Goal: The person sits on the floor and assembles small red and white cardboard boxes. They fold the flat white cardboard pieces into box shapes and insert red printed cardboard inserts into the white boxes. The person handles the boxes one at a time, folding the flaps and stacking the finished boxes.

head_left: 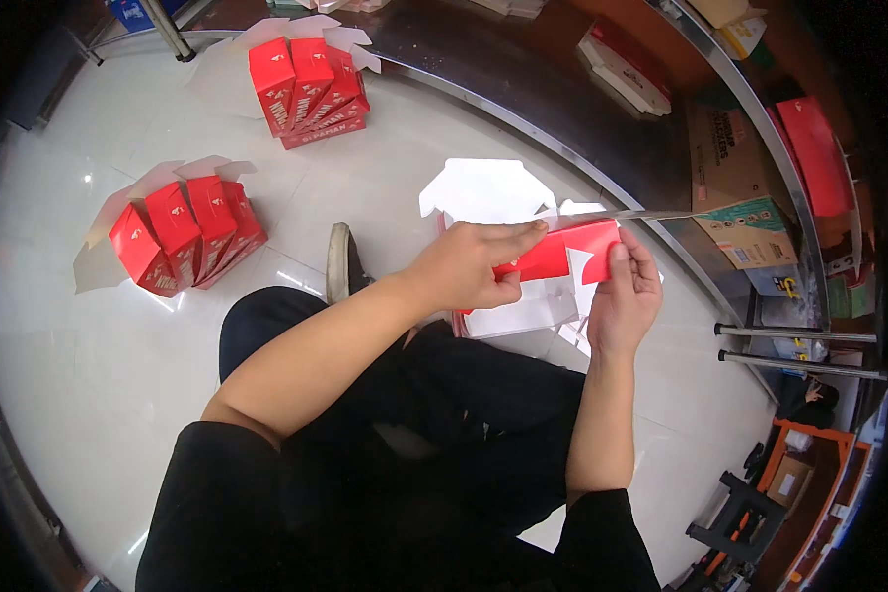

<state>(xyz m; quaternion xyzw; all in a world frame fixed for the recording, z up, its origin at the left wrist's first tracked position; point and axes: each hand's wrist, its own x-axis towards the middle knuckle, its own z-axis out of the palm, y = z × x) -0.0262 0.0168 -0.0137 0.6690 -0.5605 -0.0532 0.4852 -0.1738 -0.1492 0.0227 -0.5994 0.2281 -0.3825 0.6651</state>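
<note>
A red cardboard carton (548, 255) with a white inner side is held up in front of me between both hands. My left hand (469, 264) grips its left end, fingers laid along the top and thumb below. My right hand (625, 296) pinches its right end, where a flap stands partly raised. Beneath it, on the floor by the shelf, sits an open white-lined carton (518, 314) with spread white flaps (488, 187). The part of that carton under my hands is hidden.
To my left on the tiled floor stands a row of red cartons in an opened tray box (183, 237). Another such box (311, 89) stands farther ahead. A metal-edged shelf (523, 123) curves along the right, holding cardboard boxes (725, 158). My shoe (341, 261) is near the middle.
</note>
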